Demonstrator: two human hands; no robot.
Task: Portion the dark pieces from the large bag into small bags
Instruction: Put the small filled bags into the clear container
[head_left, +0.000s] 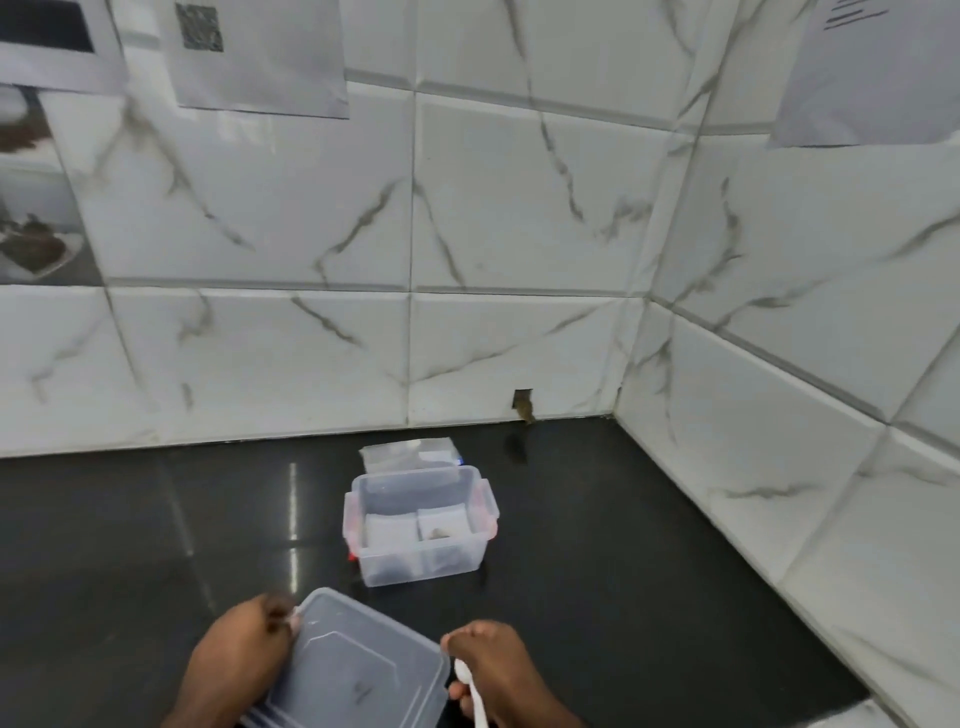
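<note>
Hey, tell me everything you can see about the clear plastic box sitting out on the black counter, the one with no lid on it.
The clear plastic box is a small rectangular tub of translucent plastic with rounded corners and reddish-trimmed latch flaps on its short sides. It stands upright and open on the black counter, near the tiled wall, with flat clear bags lying just behind it. Inside are white packets or small bags, one showing a bit of brownish content. Neither hand touches it; both hold the lid nearer the camera.
</note>
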